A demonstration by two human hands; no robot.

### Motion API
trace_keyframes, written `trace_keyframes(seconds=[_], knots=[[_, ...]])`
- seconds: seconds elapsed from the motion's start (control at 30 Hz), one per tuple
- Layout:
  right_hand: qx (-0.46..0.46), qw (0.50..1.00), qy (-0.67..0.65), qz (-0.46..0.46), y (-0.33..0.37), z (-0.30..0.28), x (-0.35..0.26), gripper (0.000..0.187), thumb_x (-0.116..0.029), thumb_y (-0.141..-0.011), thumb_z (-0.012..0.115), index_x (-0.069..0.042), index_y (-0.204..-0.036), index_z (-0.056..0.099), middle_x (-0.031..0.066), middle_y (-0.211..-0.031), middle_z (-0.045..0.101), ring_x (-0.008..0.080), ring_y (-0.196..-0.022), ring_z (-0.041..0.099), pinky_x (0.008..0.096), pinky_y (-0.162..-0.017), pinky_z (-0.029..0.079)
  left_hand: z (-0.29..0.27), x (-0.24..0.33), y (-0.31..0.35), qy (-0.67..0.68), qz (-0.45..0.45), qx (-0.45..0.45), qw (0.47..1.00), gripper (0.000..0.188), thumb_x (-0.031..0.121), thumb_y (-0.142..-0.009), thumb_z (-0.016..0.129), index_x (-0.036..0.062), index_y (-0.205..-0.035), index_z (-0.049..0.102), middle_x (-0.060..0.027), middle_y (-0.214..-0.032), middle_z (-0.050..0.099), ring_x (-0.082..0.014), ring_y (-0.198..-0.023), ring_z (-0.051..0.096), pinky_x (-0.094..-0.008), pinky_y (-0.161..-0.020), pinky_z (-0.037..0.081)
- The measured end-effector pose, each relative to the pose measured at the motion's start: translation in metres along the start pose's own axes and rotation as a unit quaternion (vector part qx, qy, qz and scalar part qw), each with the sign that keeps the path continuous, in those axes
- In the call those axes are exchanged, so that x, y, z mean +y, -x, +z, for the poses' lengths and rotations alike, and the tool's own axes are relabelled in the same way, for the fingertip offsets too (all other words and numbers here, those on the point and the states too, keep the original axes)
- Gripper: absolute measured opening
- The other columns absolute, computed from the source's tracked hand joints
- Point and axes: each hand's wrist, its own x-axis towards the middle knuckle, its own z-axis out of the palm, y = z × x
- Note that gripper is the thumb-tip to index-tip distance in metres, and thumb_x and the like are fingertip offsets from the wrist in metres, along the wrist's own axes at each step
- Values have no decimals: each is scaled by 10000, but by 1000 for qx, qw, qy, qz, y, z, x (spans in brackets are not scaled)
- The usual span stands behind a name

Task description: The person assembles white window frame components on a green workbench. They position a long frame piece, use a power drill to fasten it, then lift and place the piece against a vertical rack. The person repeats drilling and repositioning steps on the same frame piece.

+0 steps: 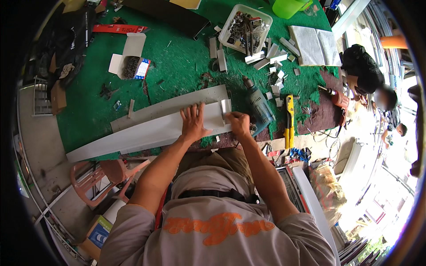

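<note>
A white panel (146,135) lines the near table (88,117) edge; beyond, open room, a hardware-filled carton (141,70). Left hand (194,125) spreads on the panel; right hand (240,125) curls at its right end, finger grip unclear; beyond, a metal-filled tub (264,22).

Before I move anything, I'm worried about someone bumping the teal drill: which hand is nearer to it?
Right. The right hand is close beside the teal drill, on its left; the left hand is farther left, spread on the white panel.
</note>
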Motion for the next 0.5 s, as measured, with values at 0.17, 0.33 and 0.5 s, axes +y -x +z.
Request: trace_keyframes(seconds=[0.17,0.33,0.5], knots=[[-62,998,3,30,0,3,2,282,-207,-889,734,54,-992,767,62,-836,719,136,-727,613,301,-691,489,-1,-1,-2,0,1,-21,1000,1210,498,-563,912,51,-1517,318,-182,-1407,419,-374,-1317,393,-655,-1107,223],[47,994,-94,-3,0,8,0,303,-223,-875,741,54,-993,768,78,-814,726,133,-726,612,309,-679,495,2,-3,-1,-8,2,-20,1000,1238,507,-551,913,43,-1520,299,-182,-1405,419,-373,-1303,402,-654,-1092,236],[59,991,-114,-26,-6,4,-4,306,-223,-876,735,61,-986,763,90,-831,731,140,-726,612,327,-684,495,4,-2,0,-17,5,-17,1000,1233,513,-548,908,46,-1515,302,-185,-1405,418,-376,-1294,407,-653,-1078,254]])
